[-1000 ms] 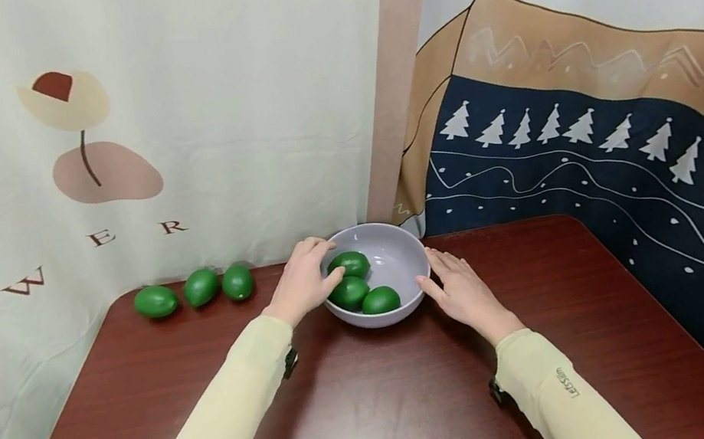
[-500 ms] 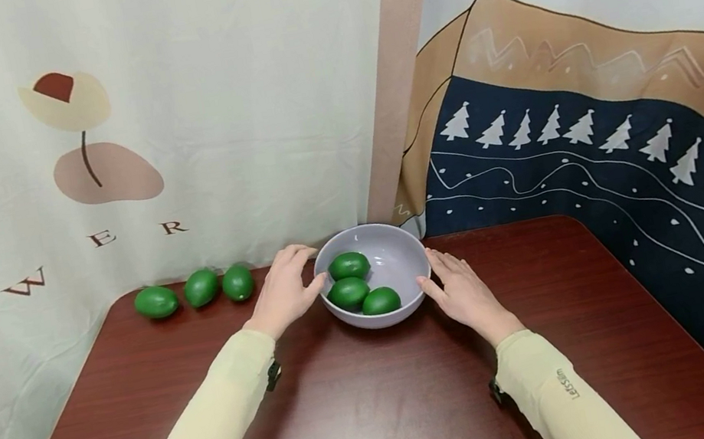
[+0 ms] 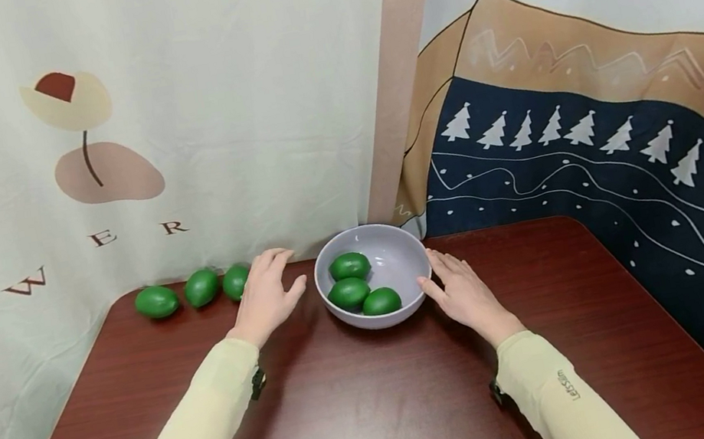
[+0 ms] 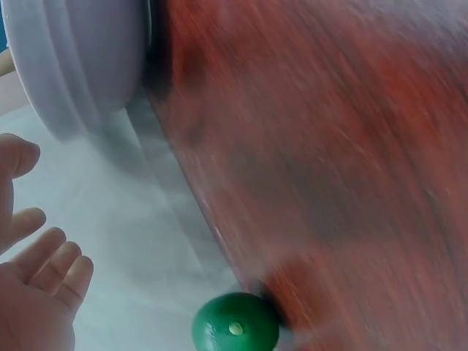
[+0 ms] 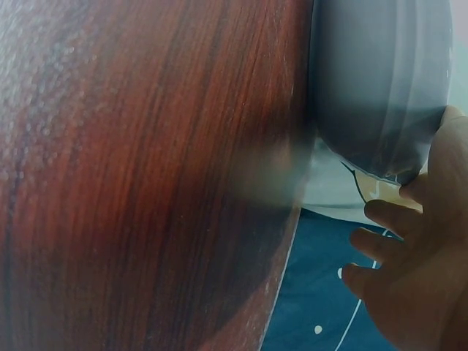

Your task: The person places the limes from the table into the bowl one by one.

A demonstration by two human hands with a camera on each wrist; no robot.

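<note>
My left hand (image 3: 265,297) hovers between the bowl and the row of limes, fingers loosely extended and nothing held. In the head view it partly covers the nearest lime (image 3: 234,282), which also shows at the bottom of the left wrist view as a green lime (image 4: 235,322). Against the right side of a pale lavender bowl (image 3: 401,262) rests my right hand (image 3: 465,294), fingers fairly straight. Its thumb lies at the rim and the index fingertip touches the outer wall in the right wrist view. Inside the bowl, three limes (image 3: 349,294) lie toward the left and front.
Two more limes, a left one (image 3: 157,302) and a middle one (image 3: 202,288), lie along the back edge of the dark red wooden table (image 3: 356,413). Behind the table hang a pale printed curtain (image 3: 250,112) and a navy fabric with white trees (image 3: 547,171).
My left hand has left the bowl's left rim and moved left toward the limes on the table. My right hand stays at the bowl, and the bowl and limes look unmoved.
</note>
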